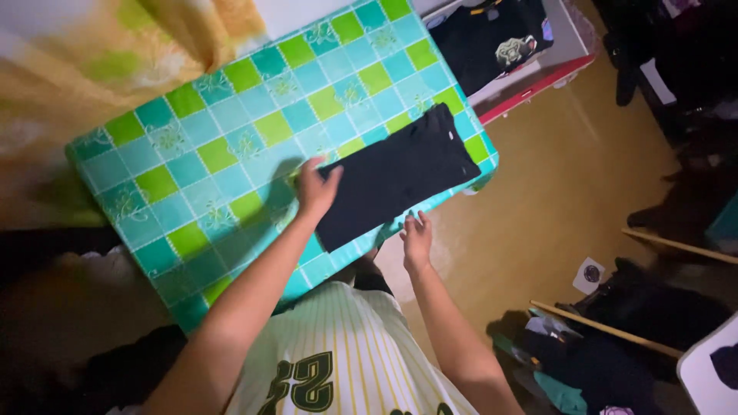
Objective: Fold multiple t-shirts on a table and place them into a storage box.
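Glossy checked tablecloth — left hand flattens folded black garment.

A black garment, folded into a long flat rectangle, lies diagonally on a table covered in a teal and green checked cloth, near its right edge.

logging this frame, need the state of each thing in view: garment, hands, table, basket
black garment: folded into a long strip, lying flat on the table, one end at the table's edge
left hand: open, fingers resting on the near end of the garment
right hand: open, palm down, at the table's edge beside the garment, holding nothing
checked table: covered in green and teal squares
basket: holds dark clothes
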